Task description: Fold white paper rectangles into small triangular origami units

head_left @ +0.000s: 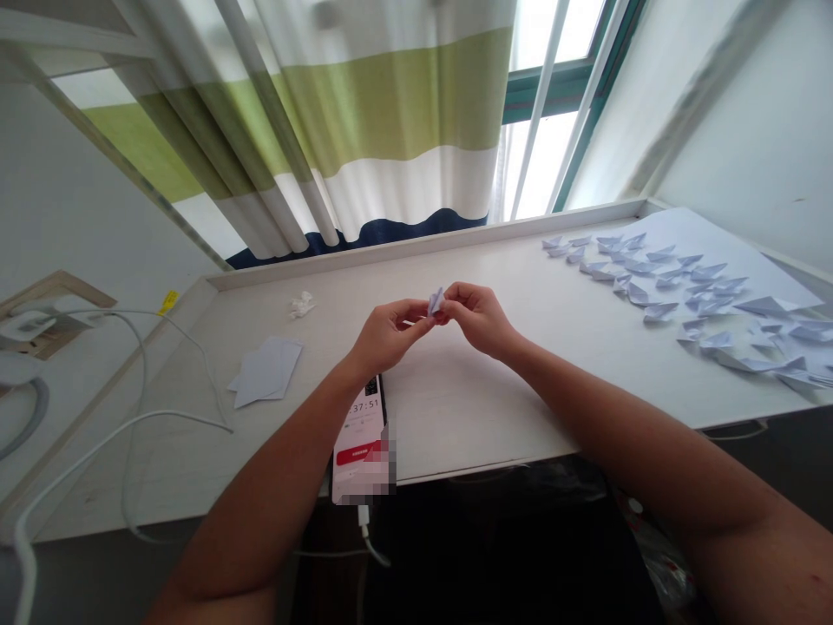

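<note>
Folded paper [436, 303] | left hand [389, 335]: pinching it | right hand [480, 318]: pinching it | rimmed desk [488, 404]: loose sheets [268, 371], folded pieces [660, 312]

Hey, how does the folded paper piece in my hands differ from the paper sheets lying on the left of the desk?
The folded paper piece is creased into shape, while the paper sheets are flat. The folded paper piece looks smaller than the paper sheets. The left hand and right hand hold the folded paper piece, whereas the paper sheets lie overlapping on the desk. Both are whitish.
</note>
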The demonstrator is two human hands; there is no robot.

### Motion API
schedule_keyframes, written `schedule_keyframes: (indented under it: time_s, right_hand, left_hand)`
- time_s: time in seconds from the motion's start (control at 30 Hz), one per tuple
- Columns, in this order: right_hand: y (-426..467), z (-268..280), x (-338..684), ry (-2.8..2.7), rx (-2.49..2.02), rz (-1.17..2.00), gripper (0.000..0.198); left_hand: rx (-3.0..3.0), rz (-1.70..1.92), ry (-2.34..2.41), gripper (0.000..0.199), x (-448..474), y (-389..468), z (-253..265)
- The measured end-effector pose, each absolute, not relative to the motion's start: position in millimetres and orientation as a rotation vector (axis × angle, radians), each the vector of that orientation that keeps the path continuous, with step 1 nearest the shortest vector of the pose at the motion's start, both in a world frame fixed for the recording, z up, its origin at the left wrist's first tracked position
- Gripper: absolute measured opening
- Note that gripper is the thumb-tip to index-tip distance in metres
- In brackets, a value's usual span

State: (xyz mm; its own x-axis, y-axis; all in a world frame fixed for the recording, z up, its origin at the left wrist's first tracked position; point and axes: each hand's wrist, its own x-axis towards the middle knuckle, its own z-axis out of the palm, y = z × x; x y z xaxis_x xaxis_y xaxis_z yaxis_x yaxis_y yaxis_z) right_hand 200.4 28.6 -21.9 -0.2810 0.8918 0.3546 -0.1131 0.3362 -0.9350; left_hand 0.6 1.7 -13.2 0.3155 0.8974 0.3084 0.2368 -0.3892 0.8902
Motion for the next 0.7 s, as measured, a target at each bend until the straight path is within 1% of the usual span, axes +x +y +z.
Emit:
schedule_keyframes:
  time_s: [0.13, 0.23, 0.3, 0.4, 0.47, 0.63, 0.7]
  right_hand:
    - [30, -21, 201, -1.468, -0.710, 1.264, 0.023]
    - [31, -20, 201, -1.415, -0.691, 1.333, 0.028]
    - [31, -21, 202, -1.420, -0.689, 1.353, 0.033]
    - [31, -23, 202, -1.499, -0.699, 1.334, 0.037]
    - [30, -25, 202, -1.616, -0.717, 1.238, 0.034]
    - [28, -25, 208, -1.937, -0.680, 0.825, 0.016]
    - [29, -25, 211, -2.026, -0.626, 0.697, 0.015]
  left_hand:
    - [1.860, 1.074, 1.032, 0.040, 1, 0, -13]
    - [1.824, 1.091, 1.015, 0.039, 2, -1, -12]
    - [1.746, 1.099, 0.984, 0.044, 2, 0, -11]
    - [1.581, 1.067, 0.976, 0.059, 1, 2, -12]
    - [1.486, 1.041, 0.978, 0.062, -1, 4, -12]
    - [1.347, 1.055, 0.935, 0.048, -3, 5, -10]
    - [1.301, 1.077, 0.948, 0.044, -4, 5, -8]
